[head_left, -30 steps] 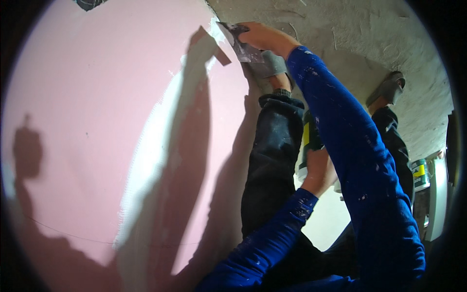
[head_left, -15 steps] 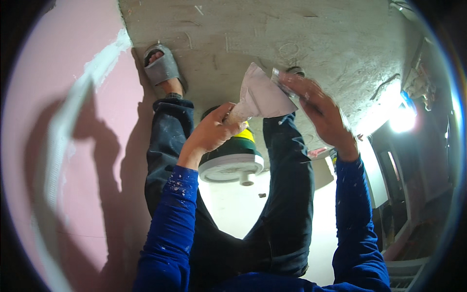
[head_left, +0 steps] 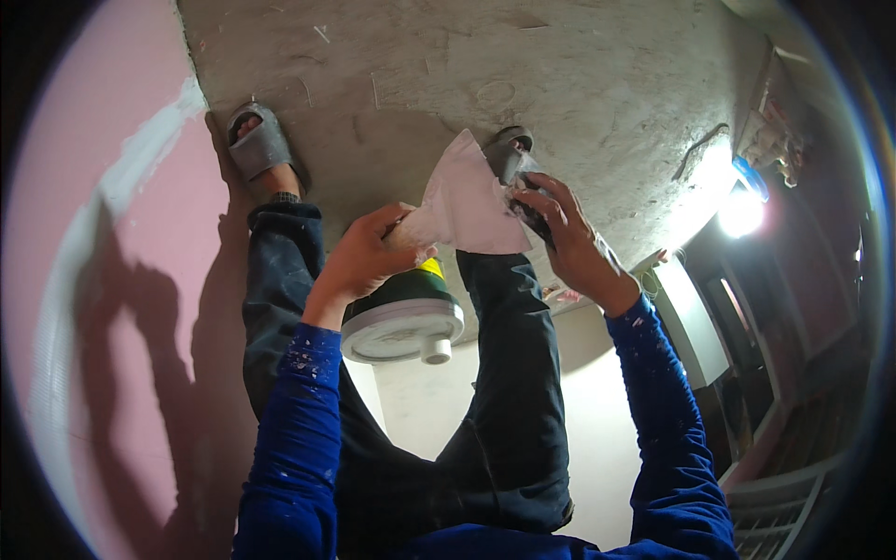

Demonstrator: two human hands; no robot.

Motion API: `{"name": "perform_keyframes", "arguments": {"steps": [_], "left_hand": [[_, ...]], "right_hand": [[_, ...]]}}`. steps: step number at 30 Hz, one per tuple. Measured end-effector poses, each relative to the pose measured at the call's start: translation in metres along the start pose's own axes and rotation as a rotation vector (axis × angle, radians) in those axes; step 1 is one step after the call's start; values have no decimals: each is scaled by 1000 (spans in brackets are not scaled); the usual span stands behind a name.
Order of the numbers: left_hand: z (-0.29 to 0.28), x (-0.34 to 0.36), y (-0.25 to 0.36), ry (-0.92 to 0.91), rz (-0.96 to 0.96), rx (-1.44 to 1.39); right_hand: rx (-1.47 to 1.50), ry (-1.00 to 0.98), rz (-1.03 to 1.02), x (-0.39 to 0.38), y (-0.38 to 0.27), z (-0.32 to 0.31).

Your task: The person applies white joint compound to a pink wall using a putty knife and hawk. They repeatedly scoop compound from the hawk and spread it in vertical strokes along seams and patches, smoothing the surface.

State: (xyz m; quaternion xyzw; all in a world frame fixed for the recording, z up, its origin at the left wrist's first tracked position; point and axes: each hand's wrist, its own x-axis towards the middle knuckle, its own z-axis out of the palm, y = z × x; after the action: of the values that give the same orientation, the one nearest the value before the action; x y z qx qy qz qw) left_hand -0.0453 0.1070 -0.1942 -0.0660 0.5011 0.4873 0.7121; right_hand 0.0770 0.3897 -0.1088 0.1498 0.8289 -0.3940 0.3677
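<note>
My left hand (head_left: pixel 359 257) is closed round the pale, plaster-smeared handle of a wide putty knife (head_left: pixel 471 201). Its fan-shaped blade is whitish and points up and to the right. Against the blade's right edge, my right hand (head_left: pixel 583 257) grips a dark-handled scraper (head_left: pixel 535 224) with white residue on it. My fingers and the blade hide part of this scraper, so its exact shape is unclear. White specks dot both of my blue sleeves.
Below my left hand stands a round green and yellow container (head_left: pixel 401 331) with a white rim and stub. A pink wall (head_left: pixel 140 280) with a pale filler band (head_left: pixel 140 159) rises at left. My grey slippers (head_left: pixel 261 145) rest on rough concrete. A bright lamp (head_left: pixel 740 213) shines at right.
The whole view has shifted, so things sit further left. My right hand has come down beside the putty knife, bringing the scraper against its blade edge. My left hand keeps its grip.
</note>
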Motion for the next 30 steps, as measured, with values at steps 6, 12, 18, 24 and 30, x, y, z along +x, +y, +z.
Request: {"name": "perform_keyframes", "arguments": {"steps": [6, 12, 18, 24, 30], "left_hand": [[-3, 1, -4, 86, 74, 206], [-5, -1, -8, 205, 86, 596], [-7, -1, -13, 249, 125, 740], [-10, 1, -14, 223, 109, 654], [-18, 2, -4, 293, 54, 559]], "right_hand": [[-395, -32, 145, -6, 11, -45], [-523, -120, -103, 28, -21, -57], [-707, -221, -254, 66, -22, -36], [-617, -367, -241, 62, -24, -36], [-250, -623, -13, 66, -1, -59]]}}
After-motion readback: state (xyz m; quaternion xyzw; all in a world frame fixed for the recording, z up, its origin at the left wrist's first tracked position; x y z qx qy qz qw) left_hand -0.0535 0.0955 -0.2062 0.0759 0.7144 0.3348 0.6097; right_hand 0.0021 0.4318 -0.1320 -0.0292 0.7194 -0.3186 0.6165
